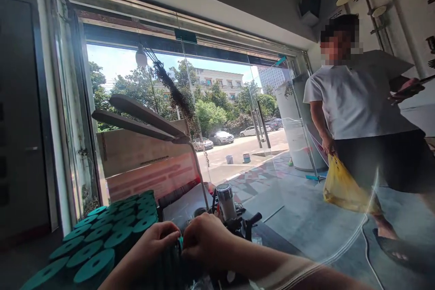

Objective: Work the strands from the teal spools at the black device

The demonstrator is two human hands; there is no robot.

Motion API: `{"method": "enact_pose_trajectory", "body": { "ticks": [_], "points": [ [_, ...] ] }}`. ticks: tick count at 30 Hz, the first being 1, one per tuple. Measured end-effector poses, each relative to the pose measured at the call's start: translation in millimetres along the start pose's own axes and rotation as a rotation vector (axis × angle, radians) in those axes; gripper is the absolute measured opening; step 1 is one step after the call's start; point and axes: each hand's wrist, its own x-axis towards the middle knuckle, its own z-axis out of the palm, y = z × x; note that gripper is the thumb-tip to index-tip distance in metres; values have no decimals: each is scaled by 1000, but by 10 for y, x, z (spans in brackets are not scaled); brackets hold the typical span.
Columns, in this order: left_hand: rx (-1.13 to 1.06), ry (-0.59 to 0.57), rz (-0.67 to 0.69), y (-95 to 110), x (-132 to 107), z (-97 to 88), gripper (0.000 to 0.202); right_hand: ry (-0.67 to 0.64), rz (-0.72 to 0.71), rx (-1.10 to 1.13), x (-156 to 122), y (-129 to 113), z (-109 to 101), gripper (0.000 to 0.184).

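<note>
My left hand (154, 242) and my right hand (207, 240) meet low in the head view, fingers pinched together around a small teal piece (180, 242) between them. Just left of my hands stand several stacks of teal-green rings (102, 240). Behind my right hand rises a small machine with a shiny metal cylinder (225, 200) and a black lever (251, 221). What lies under my hands is hidden.
A desk lamp with two long dark heads (142, 118) leans over the bench. Glass doors (238, 113) face a sunny street. A person in a white shirt (356, 99) stands at right holding a yellow bag (343, 188). A white cable (369, 253) hangs nearby.
</note>
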Motion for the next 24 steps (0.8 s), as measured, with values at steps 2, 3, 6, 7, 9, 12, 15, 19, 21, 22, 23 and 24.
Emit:
{"method": "enact_pose_trajectory", "body": {
  "ticks": [2, 3, 6, 7, 9, 12, 15, 19, 21, 22, 23, 24],
  "points": [
    [-1, 15, -17, 8, -10, 0, 57, -5, 21, 169, 21, 55, 29, 25],
    [-5, 28, -16, 6, -14, 3, 57, -6, 30, 251, 33, 83, 45, 25],
    [-14, 41, 0, -24, -23, 14, 54, 2, 32, 377, 62, 146, 99, 24],
    [-5, 41, 5, -35, -24, 17, 54, 11, 26, 389, 70, 160, 119, 23],
    [1, 39, 7, -45, -25, 22, 54, 39, 7, 414, 85, 180, 162, 20],
    [-13, 33, -12, -30, -28, 27, 55, 103, -47, 457, 106, 202, 228, 19],
    [-17, 45, -25, -18, -28, 35, 51, 112, -75, 531, 127, 217, 284, 16],
    [-12, 48, -3, -40, -11, 44, 41, 93, -30, 632, 134, 214, 321, 16],
    [-14, 45, -3, -55, -1, 49, 40, 108, -35, 613, 122, 198, 323, 15],
    [-18, 44, -5, -59, 1, 51, 40, 108, -40, 608, 113, 188, 322, 15],
    [-21, 43, -6, -62, 1, 52, 40, 103, -44, 603, 103, 177, 319, 15],
    [-21, 42, -7, -61, -2, 53, 41, 103, -46, 593, 94, 166, 318, 15]
  ]
}}
